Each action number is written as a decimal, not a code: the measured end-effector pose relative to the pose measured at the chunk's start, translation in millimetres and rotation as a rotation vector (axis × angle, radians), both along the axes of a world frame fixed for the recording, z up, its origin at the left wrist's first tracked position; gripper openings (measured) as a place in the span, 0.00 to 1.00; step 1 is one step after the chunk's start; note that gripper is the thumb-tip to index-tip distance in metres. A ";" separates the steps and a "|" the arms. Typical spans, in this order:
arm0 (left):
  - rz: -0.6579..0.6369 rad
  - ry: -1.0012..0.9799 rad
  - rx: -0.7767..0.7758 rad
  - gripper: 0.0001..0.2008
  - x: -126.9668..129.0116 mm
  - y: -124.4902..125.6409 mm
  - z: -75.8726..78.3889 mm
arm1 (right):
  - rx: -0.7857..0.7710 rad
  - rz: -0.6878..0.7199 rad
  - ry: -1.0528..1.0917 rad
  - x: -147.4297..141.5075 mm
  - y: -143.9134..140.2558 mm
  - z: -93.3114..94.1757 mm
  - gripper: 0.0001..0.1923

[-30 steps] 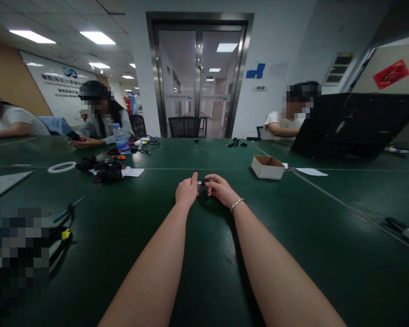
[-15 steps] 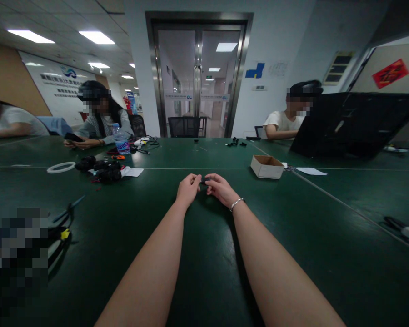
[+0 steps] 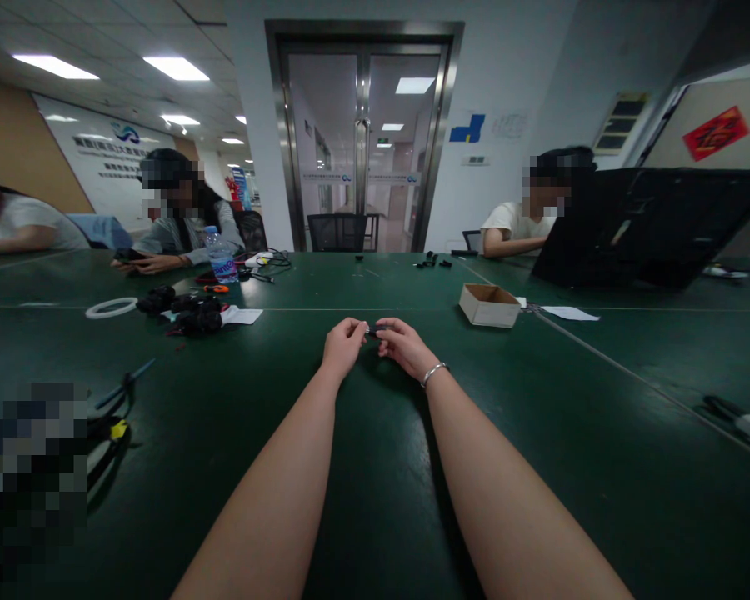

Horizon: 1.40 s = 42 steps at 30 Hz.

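Observation:
Out over the green table, both of my hands meet at a small dark piece (image 3: 373, 331). A tiny silvery bit shows at its left end, but its kind is too small to make out. My right hand (image 3: 405, 343), with a silver bracelet at the wrist, is closed in a pinch on the dark body. At the silvery end, my left hand (image 3: 344, 344) is pinched shut, thumb against forefinger. Whether the dark and silvery parts are one thing or two I cannot tell. The fingers hide part of it.
A small open box (image 3: 490, 307) stands to the right, beside papers. On the left are a white ring (image 3: 111, 308), black bundled items (image 3: 193, 310), a water bottle (image 3: 221, 257) and cables. Small black pieces (image 3: 434, 261) lie farther back. Several people sit around the table (image 3: 375, 500).
My left fingertips have shifted slightly left, and more of the silvery bit shows between the hands. My right hand is nearly still.

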<state>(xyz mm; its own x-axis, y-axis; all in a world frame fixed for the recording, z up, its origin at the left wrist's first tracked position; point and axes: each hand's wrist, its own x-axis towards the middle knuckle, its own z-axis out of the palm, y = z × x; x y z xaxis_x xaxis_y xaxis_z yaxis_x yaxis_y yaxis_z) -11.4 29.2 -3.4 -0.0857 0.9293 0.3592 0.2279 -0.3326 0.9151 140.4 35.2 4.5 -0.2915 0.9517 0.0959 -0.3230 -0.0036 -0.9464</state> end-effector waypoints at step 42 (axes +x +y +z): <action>-0.178 -0.439 -0.228 0.18 21.6 -17.4 23.7 | 0.005 0.141 -0.089 -4.2 -7.8 5.8 0.14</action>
